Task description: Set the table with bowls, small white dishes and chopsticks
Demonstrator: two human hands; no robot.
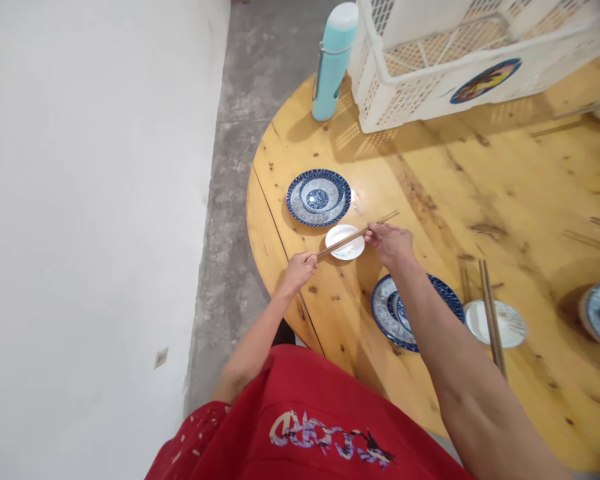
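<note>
A pair of wooden chopsticks (341,242) lies across a small white dish (351,251) near the table's left edge. My left hand (301,270) is closed on their near end, at the lower left of the dish. Towards the other end, my right hand (386,241) pinches them, and their tips stick out past its fingers. Just beyond the dish sits a blue-patterned plate (293,207) with a blue-and-white bowl (322,198) on it. My right forearm passes over a second blue-patterned plate (447,293) and hides part of it.
Another white dish (513,327) carries chopsticks (490,310) on the right. A turquoise bottle (333,67) stands beside a white plastic crate (400,100) at the back of the wooden table (410,160). More bowls and chopsticks show at the right edge; a white wall (90,200) rises on the left.
</note>
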